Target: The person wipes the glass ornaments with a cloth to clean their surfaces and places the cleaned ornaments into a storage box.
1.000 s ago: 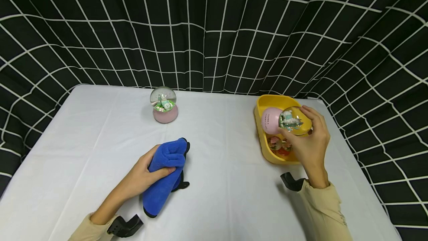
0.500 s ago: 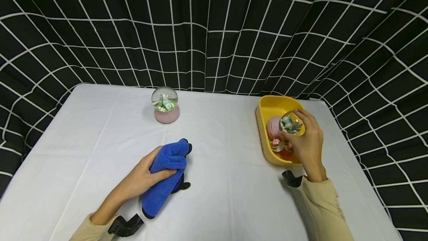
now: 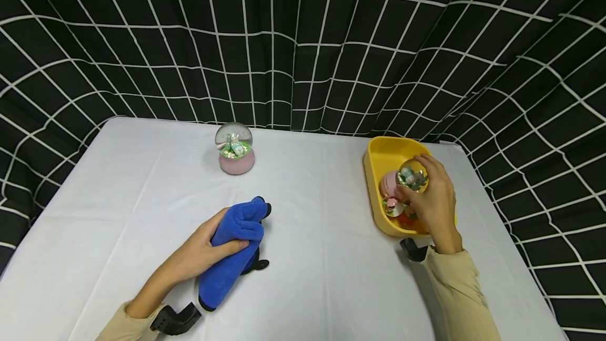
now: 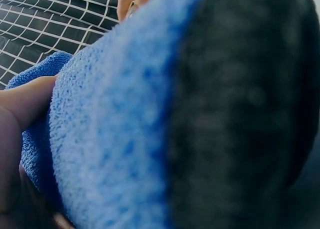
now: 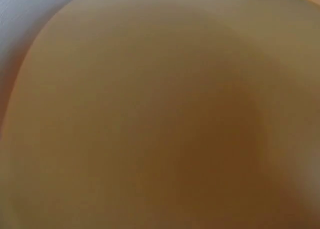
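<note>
My left hand (image 3: 203, 249) grips a folded blue cloth (image 3: 227, 267) with black edging on the near left of the table; the same cloth (image 4: 115, 119) fills much of the left wrist view. Over at the right, my right hand (image 3: 433, 201) holds a snow globe (image 3: 411, 175) by its glass ball, thumb on one side and fingers on the other. Its pink base (image 3: 389, 184) points left, down inside the yellow bin (image 3: 372, 193). In the right wrist view the bin's blurred yellow wall (image 5: 150, 89) hides the hand's grip.
A second snow globe (image 3: 235, 149) with a pink base stands upright at the back left of the white table (image 3: 303, 214). Inside the bin, near its front, lie small globes with pink and red parts (image 3: 393, 207). Black curtains with white grid lines (image 3: 265, 46) hang behind.
My right hand has lowered the snow globe into the yellow bin, still holding its glass ball. The left hand and the cloth have stayed put.
</note>
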